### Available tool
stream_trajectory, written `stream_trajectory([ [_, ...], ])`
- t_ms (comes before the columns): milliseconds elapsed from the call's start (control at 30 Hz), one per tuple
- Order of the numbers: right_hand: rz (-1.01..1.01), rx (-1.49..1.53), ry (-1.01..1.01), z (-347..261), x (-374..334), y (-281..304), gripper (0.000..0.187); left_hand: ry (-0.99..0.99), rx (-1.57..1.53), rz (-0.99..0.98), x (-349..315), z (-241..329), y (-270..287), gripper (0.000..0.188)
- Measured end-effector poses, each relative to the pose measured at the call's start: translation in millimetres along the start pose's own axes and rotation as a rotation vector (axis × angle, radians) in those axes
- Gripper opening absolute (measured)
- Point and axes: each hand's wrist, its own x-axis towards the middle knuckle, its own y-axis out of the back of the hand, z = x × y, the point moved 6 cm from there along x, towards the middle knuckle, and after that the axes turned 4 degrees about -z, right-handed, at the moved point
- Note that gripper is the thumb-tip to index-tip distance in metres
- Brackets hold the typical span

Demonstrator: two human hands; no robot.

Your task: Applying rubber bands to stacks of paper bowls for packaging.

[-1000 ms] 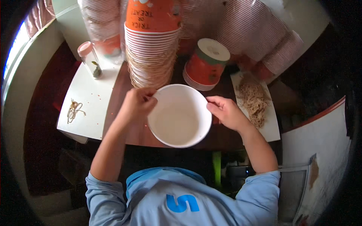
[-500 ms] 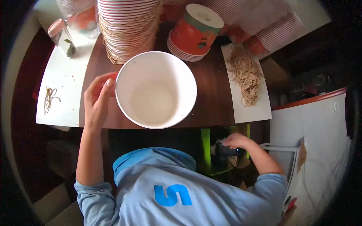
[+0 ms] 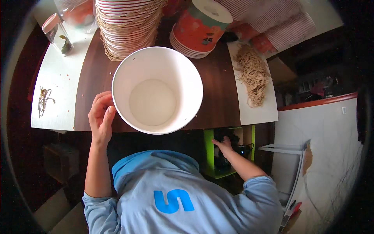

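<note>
A large white paper bucket (image 3: 154,101) stands with its mouth toward me at the table's front edge, and its inside looks bare. Close against its left side is my left hand (image 3: 102,117), fingers loosely bent and thumb apart, not gripping the rim. My right hand (image 3: 225,146) is below the tabletop, at the mouth of a green-edged compartment (image 3: 209,150). Its thumb and fingers are spread, with nothing seen between them. Dark things lie around its fingertips, too dim to make out. Beside it a black device (image 3: 243,150) shows a small blue light.
Behind the bucket rise a tall stack of rimmed paper buckets (image 3: 128,31) and a shorter red-green stack (image 3: 200,33). Shredded tan paper strands (image 3: 252,76) lie at right. At left are a clear jar (image 3: 58,35) and a loop of cord (image 3: 44,100).
My right hand has moved left and deeper into the compartment, and its fingers have spread. My left hand's fingers have curled in beside the bucket. The view has shifted slightly.
</note>
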Motion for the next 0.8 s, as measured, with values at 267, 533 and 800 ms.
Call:
stream_trajectory([
  [267,0.059,0.032,0.108,17,13,-3,0.057,0.001,0.057,-0.056,1,2,-7,0.03],
  [533,0.062,0.043,0.068,-16,-9,4,0.054,-0.007,0.065,-0.034,-1,-2,-6,0.029],
  [800,-0.1,-0.011,0.126,-50,-21,-3,0.042,-0.018,0.077,-0.025,-3,-2,-2,0.029],
])
